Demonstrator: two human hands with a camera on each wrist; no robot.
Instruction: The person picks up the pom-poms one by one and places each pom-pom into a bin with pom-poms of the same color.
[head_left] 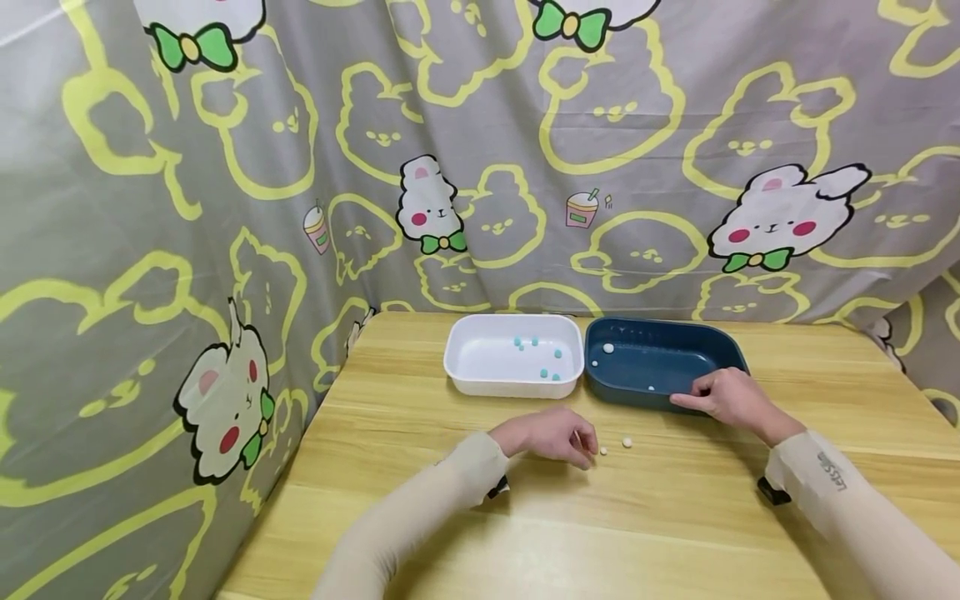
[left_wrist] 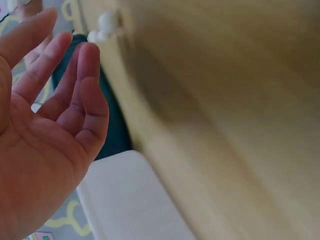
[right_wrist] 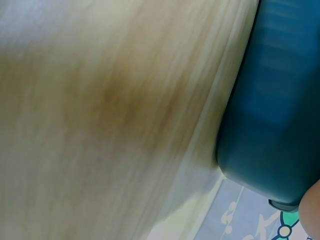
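Observation:
My left hand hovers low over the table with loosely bent fingers. Just past its fingertips lie a small white ball and a larger white ball. In the left wrist view the palm and fingers hold nothing, and a white ball appears beyond them. My right hand grips the front right rim of a dark blue bin, its thumb along the front wall. Inside that bin are several white balls of differing size. Only a sliver of this hand shows in the right wrist view, beside the bin's wall.
A white bin with several small turquoise balls stands directly left of the dark blue one. Both sit near the back of the wooden table. A patterned curtain hangs behind and along the left side.

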